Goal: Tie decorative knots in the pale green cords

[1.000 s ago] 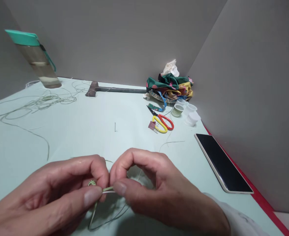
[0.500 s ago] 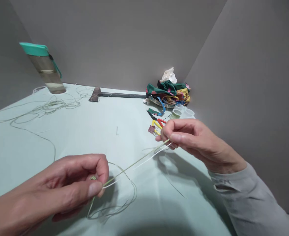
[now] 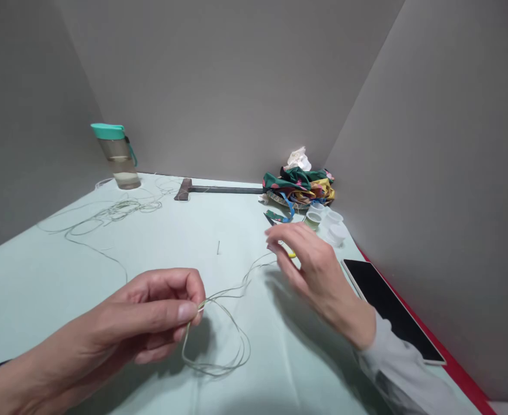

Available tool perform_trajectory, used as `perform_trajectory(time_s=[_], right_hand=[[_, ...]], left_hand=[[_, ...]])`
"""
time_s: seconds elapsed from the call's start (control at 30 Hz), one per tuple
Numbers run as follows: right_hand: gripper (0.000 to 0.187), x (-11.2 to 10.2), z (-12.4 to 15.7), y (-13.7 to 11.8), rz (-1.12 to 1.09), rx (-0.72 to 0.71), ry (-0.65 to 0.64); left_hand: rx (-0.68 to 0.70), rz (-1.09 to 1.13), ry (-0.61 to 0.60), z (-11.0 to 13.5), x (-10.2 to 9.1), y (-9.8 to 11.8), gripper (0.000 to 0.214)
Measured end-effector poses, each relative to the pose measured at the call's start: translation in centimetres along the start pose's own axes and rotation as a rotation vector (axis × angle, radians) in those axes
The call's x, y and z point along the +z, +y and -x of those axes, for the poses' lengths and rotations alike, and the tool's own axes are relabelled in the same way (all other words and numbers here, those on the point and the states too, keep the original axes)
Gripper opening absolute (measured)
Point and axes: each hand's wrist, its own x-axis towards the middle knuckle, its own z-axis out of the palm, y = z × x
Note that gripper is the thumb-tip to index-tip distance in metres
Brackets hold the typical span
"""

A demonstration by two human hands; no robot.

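Head view: a thin pale green cord [image 3: 214, 364] runs from your left hand [image 3: 136, 317] in a loose, uneven loop that rests on the surface [image 3: 55, 300], toward its front edge. The fingers [image 3: 191, 286] of that hand are closed, pinching the cord at their tips. Your right hand [image 3: 316, 276] is open, its fingers loosely curved and holding nothing, and a strand of the cord reaches just beside their tips. Toward the far right corner, a translucent plastic cup [image 3: 312, 219] holds something pale green, too small to make out. White plastic cups [image 3: 335, 233] stand just beside it. Near the far left corner, a water bottle [image 3: 117, 155] with a teal lid holds clear liquid.
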Motion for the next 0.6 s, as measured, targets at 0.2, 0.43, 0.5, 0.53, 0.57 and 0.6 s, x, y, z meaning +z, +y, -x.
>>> perform_trajectory(time_s=[0.2, 0.43, 0.5, 0.53, 0.57, 0.6], right_hand=[[0.008, 1.7, 0.6, -5.3, -0.212, -0.269, 0.005], [0.017, 3.2, 1.0, -5.8, -0.103, -0.315, 0.016], [0.018, 3.1, 1.3, -5.9, -0.078, -0.293, 0.019], [0.020, 2.9, 1.4, -6.0, -0.070, -0.283, 0.031], [0.022, 2.7, 1.6, -6.0, -0.060, -0.279, 0.049], [0.025, 2.6, 1.7, -6.0, -0.047, -0.275, 0.064]], left_hand=[[0.008, 0.105, 0.023, -0.2, 0.1, -0.5, 0.030], [-0.031, 0.188, 0.012, 0.0, 0.5, -1.1, 0.026], [-0.045, 0.164, 0.052, -0.1, 0.8, -1.1, 0.028], [-0.050, 0.149, 0.075, -0.2, 1.0, -1.1, 0.030], [-0.056, 0.137, 0.097, -0.4, 1.1, -1.0, 0.031], [-0.062, 0.131, 0.111, -0.6, 1.3, -0.8, 0.032]])
